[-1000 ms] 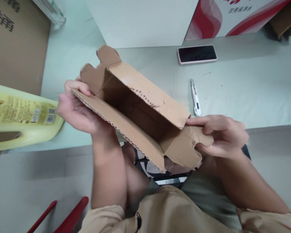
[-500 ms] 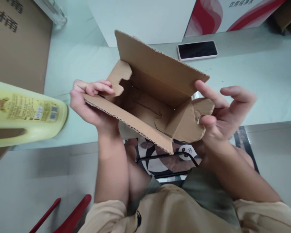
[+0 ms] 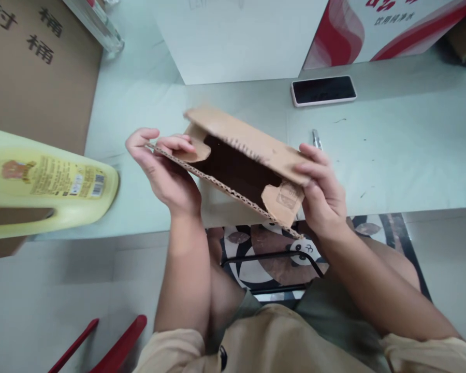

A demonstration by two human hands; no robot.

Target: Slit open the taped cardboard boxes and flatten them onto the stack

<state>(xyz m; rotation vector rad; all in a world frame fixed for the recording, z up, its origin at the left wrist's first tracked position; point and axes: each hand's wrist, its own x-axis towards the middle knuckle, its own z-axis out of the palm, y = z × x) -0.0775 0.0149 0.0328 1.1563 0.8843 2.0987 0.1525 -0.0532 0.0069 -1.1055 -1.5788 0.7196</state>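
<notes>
A small brown cardboard box (image 3: 252, 140) is held up between both hands over the table's near edge, its open end facing me. My left hand (image 3: 166, 166) grips the box's left side, with fingers over the small left flap and the palm under the near flap. At the right end, my right hand (image 3: 322, 186) holds the far flap's corner, its fingertips on the cardboard. That far flap is folded partway over the opening. The small right flap (image 3: 283, 199), with a printed mark, leans inward. The box's inside is dark.
On the pale green table (image 3: 392, 155) lie a phone (image 3: 324, 90) and a small metallic object (image 3: 316, 139). A yellow jug (image 3: 62, 181) and a large carton (image 3: 42, 77) stand left. Behind are a white box (image 3: 241, 41) and a red-and-white carton (image 3: 373, 36). Red bars (image 3: 120, 344) show below left.
The far flap has swung toward me over the opening, and the small right flap has turned inward. My right hand has moved left and closed on the far flap's corner.
</notes>
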